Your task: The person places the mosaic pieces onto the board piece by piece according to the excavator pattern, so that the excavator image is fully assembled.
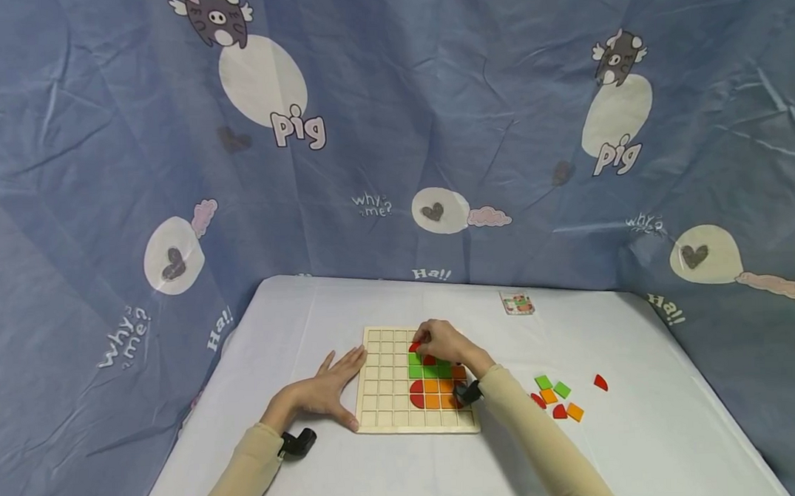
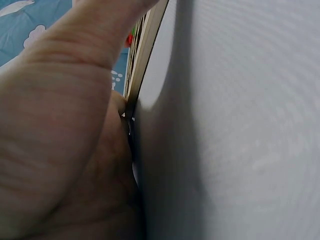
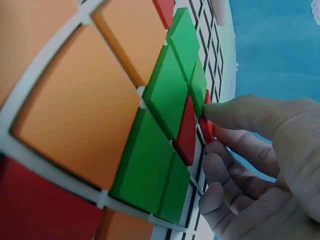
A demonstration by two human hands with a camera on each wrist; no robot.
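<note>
A wooden grid board [image 1: 385,382] lies on the table, partly filled with green tiles [image 1: 415,371], orange tiles [image 1: 432,402] and red rounded tiles [image 1: 415,387]. My left hand [image 1: 324,390] is spread along the board's left edge, thumb by the near corner and fingers higher up the side. Over the far right part of the board, my right hand [image 1: 444,342] pinches a small red tile [image 3: 205,129] between thumb and fingers, as the right wrist view shows. That tile is at the grid, beside the green tiles. Its exact outline is partly hidden by the fingers.
Loose green, orange and red tiles [image 1: 562,389] lie to the right of the board, with one red quarter-round tile [image 1: 600,383] farther right. A small picture card [image 1: 517,303] lies at the back of the white table [image 1: 394,474]. A blue printed cloth [image 1: 380,160] hangs behind.
</note>
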